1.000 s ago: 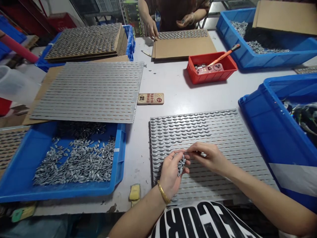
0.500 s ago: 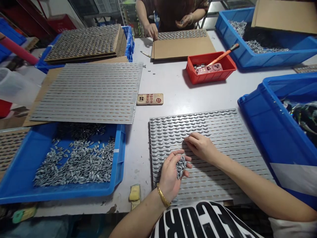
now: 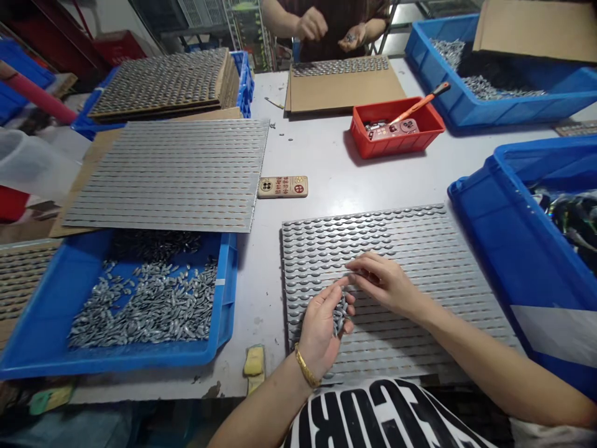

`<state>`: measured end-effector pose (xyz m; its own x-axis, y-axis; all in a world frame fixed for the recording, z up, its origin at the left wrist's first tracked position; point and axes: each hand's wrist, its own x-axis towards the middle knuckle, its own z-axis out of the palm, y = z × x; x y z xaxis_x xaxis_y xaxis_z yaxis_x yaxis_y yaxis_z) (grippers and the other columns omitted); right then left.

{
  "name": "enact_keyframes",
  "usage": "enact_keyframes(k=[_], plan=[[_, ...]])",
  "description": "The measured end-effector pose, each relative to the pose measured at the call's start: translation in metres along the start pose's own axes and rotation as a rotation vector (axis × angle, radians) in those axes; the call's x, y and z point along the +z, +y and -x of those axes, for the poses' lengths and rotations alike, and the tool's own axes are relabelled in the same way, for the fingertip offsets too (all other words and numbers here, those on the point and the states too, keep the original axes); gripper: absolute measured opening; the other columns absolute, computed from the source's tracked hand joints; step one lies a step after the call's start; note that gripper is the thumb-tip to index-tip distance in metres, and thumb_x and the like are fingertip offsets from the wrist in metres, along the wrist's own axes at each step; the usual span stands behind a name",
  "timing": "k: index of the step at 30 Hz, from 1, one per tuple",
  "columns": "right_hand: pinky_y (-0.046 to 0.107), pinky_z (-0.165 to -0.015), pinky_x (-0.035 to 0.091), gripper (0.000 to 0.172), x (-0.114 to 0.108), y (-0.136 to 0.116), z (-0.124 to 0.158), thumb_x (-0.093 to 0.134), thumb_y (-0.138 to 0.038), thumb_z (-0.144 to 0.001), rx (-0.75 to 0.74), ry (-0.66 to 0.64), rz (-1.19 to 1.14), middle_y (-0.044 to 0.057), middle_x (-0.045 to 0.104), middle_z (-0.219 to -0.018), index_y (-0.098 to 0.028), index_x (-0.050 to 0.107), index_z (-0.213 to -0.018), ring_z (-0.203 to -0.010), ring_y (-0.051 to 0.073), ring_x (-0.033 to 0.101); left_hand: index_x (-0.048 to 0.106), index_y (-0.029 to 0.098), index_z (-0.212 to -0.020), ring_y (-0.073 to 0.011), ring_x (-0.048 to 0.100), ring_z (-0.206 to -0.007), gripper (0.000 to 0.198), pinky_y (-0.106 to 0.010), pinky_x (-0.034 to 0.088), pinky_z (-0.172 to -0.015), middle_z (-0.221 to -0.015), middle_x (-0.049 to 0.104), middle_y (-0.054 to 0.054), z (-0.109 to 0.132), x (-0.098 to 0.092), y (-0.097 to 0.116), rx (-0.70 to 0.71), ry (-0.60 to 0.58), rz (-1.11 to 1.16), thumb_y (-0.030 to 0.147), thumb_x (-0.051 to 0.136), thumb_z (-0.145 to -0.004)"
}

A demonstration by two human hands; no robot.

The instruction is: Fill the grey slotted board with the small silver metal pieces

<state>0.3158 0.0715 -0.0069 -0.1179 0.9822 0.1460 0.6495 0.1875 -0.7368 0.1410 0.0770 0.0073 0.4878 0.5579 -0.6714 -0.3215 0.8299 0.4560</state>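
Note:
My left hand, palm up with curled fingers, cradles a heap of small grey spindle-shaped metal pieces. Its fingertips meet those of my right hand, which is bent in a pinch; whatever lies between the right fingers is hidden. Both hands are over a grey ridged board with thin parallel slots. Rows of the same pieces sit along the slots at its far and left parts. My forearms and left hand cover some of the near slots.
A blue bin of loose pieces stands left, under another ridged board. A phone, a red tray and a blue crate surround my board. Across the table, a co-worker's hands hover beyond a cardboard sheet.
My right hand has shifted from the board's surface to my left fingertips. My left fingers have curled in more. The co-worker's hand has lifted off the cardboard sheet.

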Motion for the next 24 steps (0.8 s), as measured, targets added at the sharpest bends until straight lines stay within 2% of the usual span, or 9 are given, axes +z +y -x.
enact_keyframes(k=[4,8,13,18,20,24], plan=[[0.026,-0.062,0.047,0.017,-0.006,-0.02,0.005,0.051,-0.022,-0.091,0.011,-0.124,-0.134,0.004,0.063,-0.084,-0.022,0.065,-0.101,-0.071,0.014,0.058,0.067,0.017,-0.097,-0.0085,0.048,-0.063,0.036,-0.017,0.028,-0.04,-0.08,0.054,-0.002,-0.002,0.002,-0.002,0.064,-0.022,-0.042,0.045,0.069,-0.074],[0.025,-0.063,0.046,0.013,-0.006,-0.02,0.007,0.053,-0.019,-0.089,0.037,-0.162,-0.156,0.002,0.064,-0.079,-0.021,0.065,-0.094,-0.071,0.013,0.059,0.067,0.016,-0.093,-0.0087,0.047,-0.061,0.036,-0.017,0.026,-0.039,-0.078,0.053,-0.002,-0.003,0.005,-0.003,0.068,-0.039,-0.108,0.047,0.068,-0.075],[0.022,-0.053,0.042,0.011,-0.007,-0.015,0.013,0.055,-0.024,-0.088,0.158,-0.086,-0.277,0.0,0.063,-0.073,-0.02,0.065,-0.087,-0.063,0.011,0.055,0.065,0.017,-0.097,-0.0085,0.048,-0.063,0.033,-0.017,0.028,-0.041,-0.082,0.055,-0.003,-0.006,0.006,-0.006,0.054,-0.037,-0.101,0.041,0.068,-0.075],[0.023,-0.051,0.039,0.014,-0.008,-0.01,0.021,0.056,-0.028,-0.088,0.238,-0.044,-0.325,-0.001,0.06,-0.069,-0.019,0.063,-0.08,-0.06,0.011,0.051,0.059,0.017,-0.085,-0.008,0.048,-0.06,0.025,-0.017,0.028,-0.04,-0.076,0.056,-0.001,-0.011,0.008,-0.008,0.098,0.032,-0.141,0.036,0.071,-0.073],[0.023,-0.054,0.042,0.01,-0.009,-0.008,0.023,0.056,-0.027,-0.089,0.214,-0.015,-0.321,0.001,0.061,-0.075,-0.019,0.062,-0.086,-0.065,0.012,0.054,0.058,0.017,-0.084,-0.0083,0.049,-0.06,0.026,-0.017,0.026,-0.039,-0.075,0.056,-0.001,-0.013,0.01,-0.009,0.084,0.017,-0.158,0.037,0.071,-0.073],[0.028,-0.067,0.049,0.011,-0.012,-0.002,0.028,0.051,-0.02,-0.09,0.029,0.011,-0.231,0.005,0.063,-0.086,-0.021,0.062,-0.093,-0.079,0.016,0.059,0.056,0.017,-0.086,-0.0079,0.048,-0.059,0.025,-0.016,0.024,-0.039,-0.073,0.054,0.0,-0.016,0.014,-0.01,0.029,0.014,-0.17,0.035,0.068,-0.075]])
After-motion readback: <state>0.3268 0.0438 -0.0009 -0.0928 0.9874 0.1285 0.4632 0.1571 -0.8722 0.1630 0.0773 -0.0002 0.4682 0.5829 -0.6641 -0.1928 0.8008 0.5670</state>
